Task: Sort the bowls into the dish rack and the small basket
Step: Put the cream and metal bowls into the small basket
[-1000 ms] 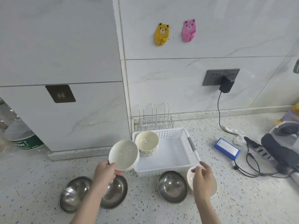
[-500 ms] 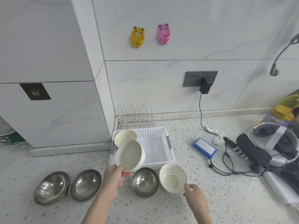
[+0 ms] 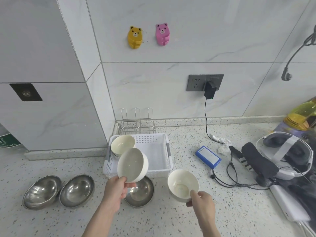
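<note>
Step in hand, as judged: white bowl [image 3: 132,165] gripped at its near rim by left hand [image 3: 117,189], tilted, held over near edge of small basket [image 3: 159,151]. To be levelled, then lowered onto the white bowls [image 3: 122,145] already stacked in basket's far-left corner; rim pinch to be released only once seated. Second white bowl [image 3: 183,184] on worktop [image 3: 188,219] right of basket, near rim pinched by right hand [image 3: 202,201]; whether lifted, cannot tell.

Containers:
- Small basket, white, perforated: one stack of white bowls, far-left; count unclear.
- Dish rack [image 3: 136,122], wire, beyond basket against wall: nothing in it.

Unsorted on worktop: two steel bowls [image 3: 59,191] left, touching; one steel bowl [image 3: 142,194] just near basket, partly hidden by left hand.
</note>
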A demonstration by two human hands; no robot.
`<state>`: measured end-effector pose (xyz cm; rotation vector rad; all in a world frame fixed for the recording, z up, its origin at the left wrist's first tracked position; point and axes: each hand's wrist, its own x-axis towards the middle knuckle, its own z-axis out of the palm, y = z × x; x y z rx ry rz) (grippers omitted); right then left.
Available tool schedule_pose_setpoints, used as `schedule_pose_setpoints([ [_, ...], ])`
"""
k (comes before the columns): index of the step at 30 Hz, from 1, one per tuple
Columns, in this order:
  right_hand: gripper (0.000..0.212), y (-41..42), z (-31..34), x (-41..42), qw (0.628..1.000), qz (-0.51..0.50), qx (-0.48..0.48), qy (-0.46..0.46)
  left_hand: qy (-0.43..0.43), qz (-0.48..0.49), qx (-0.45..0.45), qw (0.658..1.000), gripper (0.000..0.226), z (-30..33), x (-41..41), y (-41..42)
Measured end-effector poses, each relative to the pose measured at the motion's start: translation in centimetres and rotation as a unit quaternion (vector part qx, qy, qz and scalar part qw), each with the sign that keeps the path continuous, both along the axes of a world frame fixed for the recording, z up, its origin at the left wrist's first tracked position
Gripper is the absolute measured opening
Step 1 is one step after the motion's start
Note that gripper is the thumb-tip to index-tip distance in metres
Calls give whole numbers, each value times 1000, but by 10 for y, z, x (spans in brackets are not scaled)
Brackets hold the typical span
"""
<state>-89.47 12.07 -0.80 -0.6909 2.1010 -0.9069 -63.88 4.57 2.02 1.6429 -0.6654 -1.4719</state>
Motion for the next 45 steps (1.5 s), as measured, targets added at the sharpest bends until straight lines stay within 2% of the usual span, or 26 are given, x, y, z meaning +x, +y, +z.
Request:
schedule_pose_setpoints([
  [6, 16, -26, 35, -13, 995, -24, -90, -22, 7, 32, -10, 999, 19, 2, 1, -7],
  [12, 16, -81, 51, 1, 990, 36, -113, -74, 3, 40, -20, 999, 18, 9, 8, -20],
  [18, 21, -141, 37, 28, 988, 140, -60, -21, -20, 51, -30, 998, 16, 17, 12, -35],
  [23, 30, -175, 27, 46, 963, 229, 26, 139, -43, 57, -32, 997, 17, 19, 11, -52],
  [25, 28, -184, 25, 50, 957, 242, 38, 153, -50, 58, -29, 997, 18, 19, 9, -58],
  [29, 35, -196, 20, 58, 965, 236, 47, 109, -53, 66, -27, 996, 17, 14, 6, -66],
  [39, 23, -207, 11, 70, 982, 183, 35, 39, -71, 52, -15, 996, 22, 1, -7, -83],
  [45, 33, -200, 1, 79, 987, 157, 12, -3, -59, 53, -12, 997, 20, -3, -12, -90],
])
